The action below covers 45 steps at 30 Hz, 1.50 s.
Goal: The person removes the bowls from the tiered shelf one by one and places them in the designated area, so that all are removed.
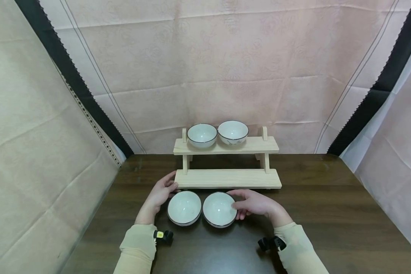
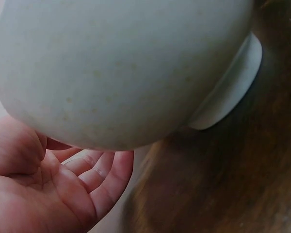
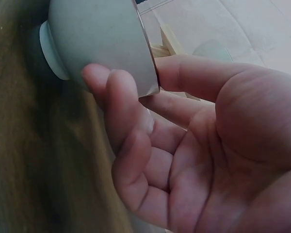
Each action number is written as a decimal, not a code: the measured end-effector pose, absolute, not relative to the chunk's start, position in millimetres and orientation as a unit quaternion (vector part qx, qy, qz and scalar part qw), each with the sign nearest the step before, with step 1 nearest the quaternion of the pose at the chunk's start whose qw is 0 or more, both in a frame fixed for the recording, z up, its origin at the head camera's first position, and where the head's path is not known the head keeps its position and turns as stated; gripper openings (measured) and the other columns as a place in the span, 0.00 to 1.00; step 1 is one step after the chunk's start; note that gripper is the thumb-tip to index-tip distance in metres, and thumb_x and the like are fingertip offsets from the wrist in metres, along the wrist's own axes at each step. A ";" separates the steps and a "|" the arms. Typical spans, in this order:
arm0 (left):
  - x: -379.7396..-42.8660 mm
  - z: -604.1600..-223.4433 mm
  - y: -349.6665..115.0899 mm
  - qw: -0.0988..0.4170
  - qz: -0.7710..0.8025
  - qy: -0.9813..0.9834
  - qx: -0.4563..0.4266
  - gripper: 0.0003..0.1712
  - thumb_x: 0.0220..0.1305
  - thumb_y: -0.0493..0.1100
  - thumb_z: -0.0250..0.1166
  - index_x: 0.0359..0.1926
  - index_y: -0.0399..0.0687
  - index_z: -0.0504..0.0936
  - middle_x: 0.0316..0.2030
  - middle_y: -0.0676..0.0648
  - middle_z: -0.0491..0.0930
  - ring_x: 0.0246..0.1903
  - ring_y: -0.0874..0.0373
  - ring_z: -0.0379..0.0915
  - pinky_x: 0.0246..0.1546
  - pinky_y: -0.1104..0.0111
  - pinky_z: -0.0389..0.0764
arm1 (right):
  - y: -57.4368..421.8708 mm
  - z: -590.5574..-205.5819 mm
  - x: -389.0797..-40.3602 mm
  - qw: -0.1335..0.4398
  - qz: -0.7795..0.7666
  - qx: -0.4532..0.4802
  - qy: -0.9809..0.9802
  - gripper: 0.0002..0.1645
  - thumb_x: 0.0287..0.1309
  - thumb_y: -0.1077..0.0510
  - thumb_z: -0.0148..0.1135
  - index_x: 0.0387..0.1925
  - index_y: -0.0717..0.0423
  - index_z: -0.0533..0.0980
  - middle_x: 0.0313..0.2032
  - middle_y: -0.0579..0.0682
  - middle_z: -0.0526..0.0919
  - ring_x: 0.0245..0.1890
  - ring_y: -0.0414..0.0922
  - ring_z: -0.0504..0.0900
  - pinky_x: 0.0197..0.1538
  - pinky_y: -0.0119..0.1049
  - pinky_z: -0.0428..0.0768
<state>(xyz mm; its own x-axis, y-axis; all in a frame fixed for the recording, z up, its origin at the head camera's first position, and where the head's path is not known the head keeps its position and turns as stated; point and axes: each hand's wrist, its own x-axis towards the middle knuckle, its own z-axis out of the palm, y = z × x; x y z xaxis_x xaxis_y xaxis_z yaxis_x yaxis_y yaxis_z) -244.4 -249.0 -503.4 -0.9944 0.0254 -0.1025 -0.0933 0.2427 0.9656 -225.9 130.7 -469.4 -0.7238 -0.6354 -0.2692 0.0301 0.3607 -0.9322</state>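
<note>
Two white bowls with dark rims stand side by side on the table in front of a small wooden shelf (image 1: 227, 179). My right hand (image 1: 255, 203) pinches the rim of the right front bowl (image 1: 219, 209), thumb over the edge and fingers against its outer side, as the right wrist view shows. My left hand (image 1: 161, 194) is beside the left front bowl (image 1: 184, 208), its thumb and forefinger right at the shelf's lower left corner. In the left wrist view that bowl (image 2: 121, 73) hides the thumb, and the other fingers bend loosely behind it.
On the shelf's upper board (image 1: 226, 149) sit a left bowl (image 1: 202, 136) and a right bowl (image 1: 233, 133), between small upright end pegs. The dark wooden table (image 1: 328, 213) reaches back to a pale cloth backdrop (image 1: 226, 68), with cloth walls at both sides.
</note>
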 end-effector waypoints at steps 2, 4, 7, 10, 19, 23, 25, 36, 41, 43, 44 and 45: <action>-244.1 -503.6 -248.8 0.047 0.614 0.787 -0.022 0.33 0.83 0.37 0.56 0.83 0.46 0.62 0.61 0.33 0.81 0.52 0.44 0.84 0.51 0.54 0.84 | 131.3 -469.4 -225.9 0.314 -0.527 -0.200 0.763 0.36 0.75 0.58 0.63 0.78 0.62 0.66 0.29 0.58 0.89 0.26 0.44 0.86 0.33 0.36 0.83; -244.1 -504.1 -248.9 0.047 0.613 0.788 -0.022 0.33 0.83 0.37 0.56 0.83 0.46 0.61 0.61 0.33 0.81 0.52 0.45 0.84 0.51 0.54 0.84 | 131.8 -469.7 -226.0 0.315 -0.526 -0.202 0.764 0.35 0.75 0.58 0.63 0.78 0.62 0.66 0.29 0.58 0.89 0.26 0.45 0.86 0.33 0.37 0.84; -243.6 -504.5 -248.8 0.048 0.612 0.789 -0.020 0.33 0.83 0.37 0.56 0.83 0.46 0.61 0.61 0.33 0.81 0.52 0.45 0.84 0.51 0.54 0.84 | 132.0 -469.9 -226.0 0.316 -0.525 -0.204 0.764 0.36 0.75 0.57 0.63 0.78 0.62 0.66 0.29 0.58 0.89 0.26 0.45 0.86 0.33 0.37 0.84; -243.7 -504.4 -249.0 0.047 0.612 0.789 -0.021 0.33 0.83 0.37 0.56 0.83 0.46 0.61 0.61 0.33 0.81 0.52 0.44 0.84 0.51 0.54 0.84 | 131.6 -470.1 -225.7 0.315 -0.525 -0.206 0.764 0.36 0.75 0.57 0.64 0.78 0.62 0.66 0.29 0.57 0.89 0.27 0.45 0.86 0.33 0.38 0.84; -243.5 -502.9 -249.5 0.051 0.610 0.790 -0.027 0.33 0.83 0.38 0.56 0.84 0.46 0.61 0.62 0.33 0.81 0.53 0.44 0.84 0.53 0.53 0.83 | 132.8 -468.1 -225.2 0.313 -0.518 -0.215 0.766 0.36 0.76 0.56 0.63 0.79 0.61 0.66 0.30 0.57 0.89 0.29 0.48 0.88 0.35 0.41 0.85; -243.3 -502.6 -249.4 0.051 0.612 0.788 -0.027 0.33 0.83 0.38 0.56 0.84 0.46 0.61 0.61 0.33 0.81 0.53 0.45 0.85 0.52 0.54 0.84 | 133.9 -467.7 -225.7 0.318 -0.511 -0.221 0.767 0.37 0.77 0.54 0.63 0.79 0.61 0.65 0.31 0.57 0.89 0.32 0.50 0.89 0.38 0.43 0.86; -243.6 -502.8 -249.6 0.051 0.613 0.788 -0.026 0.33 0.83 0.38 0.56 0.84 0.46 0.61 0.61 0.33 0.81 0.52 0.45 0.85 0.52 0.54 0.84 | 134.5 -467.7 -225.8 0.320 -0.510 -0.224 0.767 0.38 0.76 0.54 0.63 0.79 0.61 0.64 0.31 0.57 0.89 0.34 0.51 0.89 0.39 0.44 0.86; -244.2 -501.2 -248.1 0.051 0.610 0.790 -0.023 0.33 0.83 0.38 0.56 0.84 0.46 0.61 0.62 0.32 0.80 0.53 0.43 0.84 0.52 0.53 0.84 | 138.6 -466.1 -227.0 0.306 -0.481 -0.232 0.788 0.38 0.76 0.51 0.64 0.78 0.62 0.65 0.33 0.54 0.89 0.37 0.51 0.89 0.42 0.47 0.86; -242.9 -500.2 -248.1 0.051 0.610 0.790 -0.029 0.33 0.83 0.38 0.56 0.84 0.47 0.61 0.62 0.33 0.80 0.53 0.43 0.84 0.52 0.53 0.84 | 140.6 -464.5 -227.9 0.295 -0.475 -0.233 0.795 0.35 0.77 0.49 0.63 0.77 0.61 0.69 0.35 0.54 0.89 0.38 0.51 0.88 0.43 0.48 0.86; -242.2 -500.0 -248.1 0.052 0.610 0.790 -0.030 0.33 0.83 0.39 0.57 0.84 0.47 0.61 0.62 0.33 0.80 0.53 0.43 0.84 0.52 0.53 0.84 | 141.9 -464.0 -228.2 0.291 -0.478 -0.232 0.796 0.34 0.77 0.49 0.63 0.75 0.60 0.70 0.36 0.54 0.88 0.38 0.51 0.87 0.44 0.49 0.86; -241.9 -499.9 -248.0 0.052 0.610 0.790 -0.030 0.33 0.83 0.39 0.57 0.83 0.47 0.61 0.63 0.33 0.80 0.53 0.43 0.84 0.52 0.53 0.84 | 142.7 -463.5 -228.3 0.288 -0.479 -0.233 0.796 0.33 0.77 0.50 0.62 0.75 0.60 0.71 0.37 0.55 0.88 0.38 0.51 0.87 0.44 0.49 0.86; -241.7 -500.0 -248.1 0.052 0.610 0.790 -0.031 0.33 0.83 0.39 0.57 0.83 0.47 0.61 0.63 0.32 0.80 0.53 0.43 0.84 0.52 0.53 0.84 | 143.5 -463.2 -228.5 0.286 -0.479 -0.232 0.797 0.32 0.77 0.50 0.62 0.75 0.60 0.71 0.37 0.55 0.88 0.38 0.51 0.87 0.44 0.49 0.86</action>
<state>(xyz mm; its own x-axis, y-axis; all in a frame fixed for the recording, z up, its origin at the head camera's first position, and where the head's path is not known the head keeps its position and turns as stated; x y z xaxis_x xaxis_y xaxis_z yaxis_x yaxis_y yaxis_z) -241.7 -248.1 -500.0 -0.9926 0.0156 -0.1203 -0.1125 0.2531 0.9609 -228.5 143.5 -463.2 -0.7282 -0.6443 -0.2336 -0.0955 0.4329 -0.8964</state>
